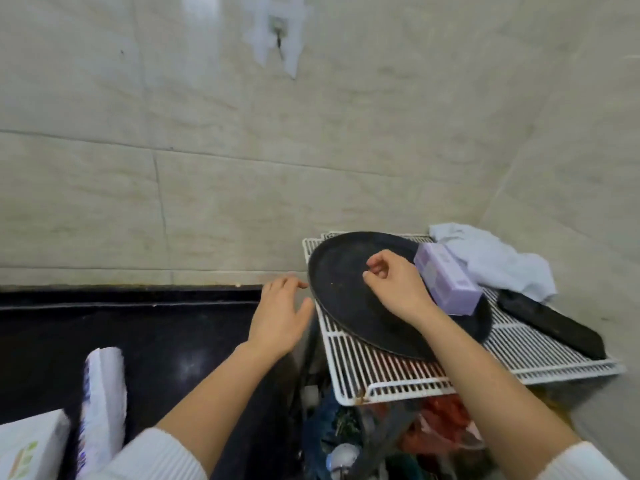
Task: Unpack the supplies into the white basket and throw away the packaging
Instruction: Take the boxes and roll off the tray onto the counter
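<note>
A white wire rack (pixel 433 372) sits at about 4 o'clock in the head view, bridging what looks like a bin of crumpled wrappers and bags (pixel 398 441) beneath it, which would make a handy drop for packaging. On the rack lies a round black tray (pixel 343 306), and at its 2 o'clock edge rests a lilac box (pixel 446 282), probably one of the supplies still in its carton, touching a crumpled pale cloth (pixel 491 258) behind it; a long black object (pixel 550 323) lies further toward 3 o'clock. The right hand (pixel 394 289) hovers over the tray just beside the box, its grip nearly together: thumb and forefinger pinch toward each other as though on a small scrap, but whether anything is caught between them I cannot tell. The left hand (pixel 280 317) hangs at the tray's 9 o'clock rim, over the gap between the rack and the black tabletop (pixel 138 334), its grip apart, fingers spread and holding nothing; one fingertip seems close to the rim, perhaps to steady it. At 7 o'clock on the tabletop lie a blurred white packet with blue print (pixel 104 403) and the corner of a white carton (pixel 31 445), likely more supplies waiting. The white basket is not in view, so nothing here shows how much has been unpacked; the likely step is dealing with the lilac box.
</note>
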`<state>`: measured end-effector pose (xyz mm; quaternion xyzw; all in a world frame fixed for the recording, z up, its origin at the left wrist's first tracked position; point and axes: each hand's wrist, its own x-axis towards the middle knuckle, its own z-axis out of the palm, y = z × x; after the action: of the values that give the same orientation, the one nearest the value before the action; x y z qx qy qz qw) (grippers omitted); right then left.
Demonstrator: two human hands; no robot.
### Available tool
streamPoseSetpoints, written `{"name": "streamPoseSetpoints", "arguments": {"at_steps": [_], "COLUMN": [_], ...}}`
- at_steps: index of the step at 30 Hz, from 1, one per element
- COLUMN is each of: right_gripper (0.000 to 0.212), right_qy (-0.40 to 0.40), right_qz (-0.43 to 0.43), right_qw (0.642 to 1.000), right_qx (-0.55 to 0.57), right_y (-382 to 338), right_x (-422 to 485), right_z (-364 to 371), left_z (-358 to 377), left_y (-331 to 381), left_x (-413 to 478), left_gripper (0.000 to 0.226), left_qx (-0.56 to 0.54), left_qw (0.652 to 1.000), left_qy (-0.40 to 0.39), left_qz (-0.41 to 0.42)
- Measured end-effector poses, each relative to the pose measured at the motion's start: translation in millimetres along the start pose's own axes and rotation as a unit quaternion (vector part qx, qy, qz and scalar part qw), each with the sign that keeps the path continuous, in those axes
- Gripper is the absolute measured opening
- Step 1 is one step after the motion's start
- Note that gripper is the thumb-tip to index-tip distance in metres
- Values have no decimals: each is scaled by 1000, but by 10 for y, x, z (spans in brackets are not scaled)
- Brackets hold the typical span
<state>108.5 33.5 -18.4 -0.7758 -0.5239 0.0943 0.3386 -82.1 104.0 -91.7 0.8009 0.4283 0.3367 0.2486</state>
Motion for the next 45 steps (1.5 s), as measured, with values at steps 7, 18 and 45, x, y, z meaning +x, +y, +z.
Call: {"name": "streamPoseSetpoints", "arguments": {"at_steps": [7,18,45], "right_gripper": [63,68,62], "right_qy": [40,28,-138], "right_qz": [137,75,99], "right_qw": [954,986,982], "right_qx": [-262,-147,-79], "right_y": [902,810,-1053], "right_x": [337,372,-2063], "right_z": [-731,-538,3234], "left_z": [687,652,-1931], "left_y": [474,467,-3232], "left_x": [206,237,-3056], "left_gripper": [55,57,37], "left_qx": [90,116,80], "left_qw": [991,982,922], "left_qy": [-94,-134,23], "left_qz": [-41,-60,-377]}}
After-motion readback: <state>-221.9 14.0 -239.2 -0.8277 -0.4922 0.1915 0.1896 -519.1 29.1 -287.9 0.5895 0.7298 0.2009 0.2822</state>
